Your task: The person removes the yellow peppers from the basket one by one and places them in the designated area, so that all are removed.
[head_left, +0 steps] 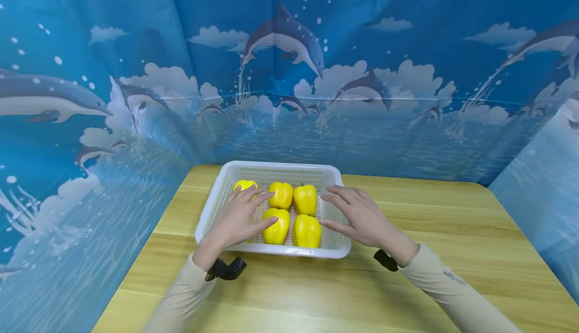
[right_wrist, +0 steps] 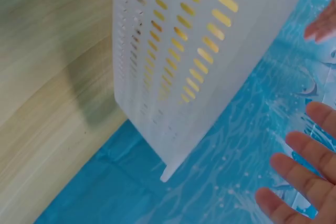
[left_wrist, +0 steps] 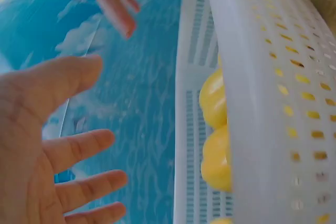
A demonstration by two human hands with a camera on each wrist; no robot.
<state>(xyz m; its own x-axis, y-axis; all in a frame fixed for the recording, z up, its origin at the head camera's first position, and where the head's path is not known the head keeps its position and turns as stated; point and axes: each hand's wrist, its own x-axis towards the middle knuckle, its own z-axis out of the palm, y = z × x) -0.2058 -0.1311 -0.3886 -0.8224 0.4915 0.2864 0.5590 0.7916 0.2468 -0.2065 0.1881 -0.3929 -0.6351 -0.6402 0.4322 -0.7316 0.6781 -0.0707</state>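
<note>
Several yellow bell peppers lie in a white plastic basket (head_left: pixel 289 251), among them a back middle one (head_left: pixel 280 195), a back right one (head_left: pixel 305 199) and a front right one (head_left: pixel 307 231). Over the basket's left part hovers my left hand (head_left: pixel 237 217), fingers spread and holding nothing; it partly hides the back left pepper (head_left: pixel 246 184). My right hand (head_left: pixel 362 216) is above the basket's right rim, its fingers extended and nothing in them. In the left wrist view two peppers (left_wrist: pixel 212 100) show past the basket's slotted wall. The right wrist view has the basket's outer wall and my fingers (right_wrist: pixel 315 182) apart from it.
The basket stands near the back left of a wooden table (head_left: pixel 429 272). Behind and beside the table hangs a blue curtain (head_left: pixel 271 132) printed with dolphins and clouds. A black wrist strap (head_left: pixel 226 268) sits on my left wrist, another (head_left: pixel 386 260) on the right.
</note>
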